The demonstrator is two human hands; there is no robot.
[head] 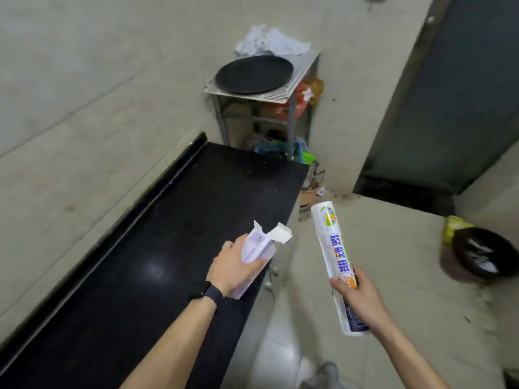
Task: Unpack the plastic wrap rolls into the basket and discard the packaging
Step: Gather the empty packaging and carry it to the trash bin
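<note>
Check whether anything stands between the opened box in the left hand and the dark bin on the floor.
Yes: the right hand, gripping the roll, sits between the box and the bin in this view. Past it, only floor shows.

Dim, soft blur, bowed edges

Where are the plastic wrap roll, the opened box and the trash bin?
plastic wrap roll (335, 248), head view, on its printed label.
opened box (259, 242), head view, on its barcode side.
trash bin (505, 248), head view, on its black liner.
</note>
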